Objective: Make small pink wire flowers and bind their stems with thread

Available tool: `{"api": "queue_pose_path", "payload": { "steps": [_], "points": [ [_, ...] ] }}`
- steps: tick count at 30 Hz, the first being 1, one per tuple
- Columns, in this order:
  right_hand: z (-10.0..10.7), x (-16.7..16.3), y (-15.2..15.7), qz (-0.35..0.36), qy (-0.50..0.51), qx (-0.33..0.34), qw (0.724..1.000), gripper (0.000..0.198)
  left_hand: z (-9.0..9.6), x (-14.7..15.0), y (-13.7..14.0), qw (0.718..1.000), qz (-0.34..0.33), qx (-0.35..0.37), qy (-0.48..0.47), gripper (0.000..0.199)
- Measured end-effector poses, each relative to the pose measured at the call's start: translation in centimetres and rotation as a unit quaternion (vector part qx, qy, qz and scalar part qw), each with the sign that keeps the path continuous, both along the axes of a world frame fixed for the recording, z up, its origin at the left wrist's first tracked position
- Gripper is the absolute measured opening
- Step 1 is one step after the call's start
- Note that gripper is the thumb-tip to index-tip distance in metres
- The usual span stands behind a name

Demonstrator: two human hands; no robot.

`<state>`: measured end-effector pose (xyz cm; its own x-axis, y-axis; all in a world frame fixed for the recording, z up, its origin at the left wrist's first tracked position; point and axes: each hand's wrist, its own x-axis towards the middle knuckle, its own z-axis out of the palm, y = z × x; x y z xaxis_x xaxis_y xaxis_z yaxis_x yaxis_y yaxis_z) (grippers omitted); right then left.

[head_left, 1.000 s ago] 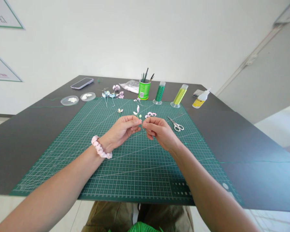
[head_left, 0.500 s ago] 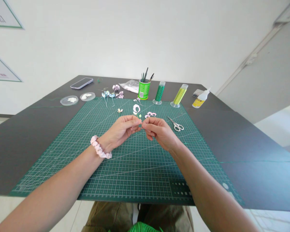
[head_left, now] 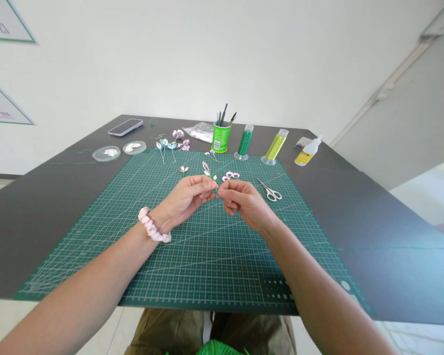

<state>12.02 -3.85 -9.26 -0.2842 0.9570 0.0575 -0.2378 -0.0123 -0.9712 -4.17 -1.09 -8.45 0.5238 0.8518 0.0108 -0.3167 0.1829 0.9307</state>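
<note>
My left hand (head_left: 194,195) pinches the thin stem of a small flower sprig (head_left: 206,167), whose pink-white loop petal and little green leaves rise above the fingertips. Right beside it, my right hand (head_left: 240,197) is closed in a pinch at the lower part of the same stem; the fingertips of both hands nearly touch. Thread at the stem is too fine to make out. Just beyond the hands, pink ring-shaped petals (head_left: 231,176) lie on the green cutting mat (head_left: 207,261). A small cream flower (head_left: 184,169) is to the left, and white-handled scissors (head_left: 270,191) are to the right.
Behind stand a green can of tools (head_left: 221,137), a dark green thread spool (head_left: 244,143), a yellow-green spool (head_left: 275,147) and a glue bottle (head_left: 308,152). Blue flowers (head_left: 166,145), two shallow dishes (head_left: 106,153) and a phone (head_left: 126,127) are at the back left.
The loop petal on the sprig has turned from facing me to nearly edge-on and leans slightly left. Both hands stay in almost the same place, still pinching.
</note>
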Motion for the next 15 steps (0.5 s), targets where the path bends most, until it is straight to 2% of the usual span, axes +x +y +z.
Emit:
{"api": "queue_pose_path", "payload": {
  "steps": [15],
  "points": [
    [0.11, -0.07, -0.02, -0.001, 0.003, -0.003, 1.000, 0.020, 0.17, -0.06, -0.16, 1.000, -0.002, 0.008, 0.008, 0.031]
  ]
}}
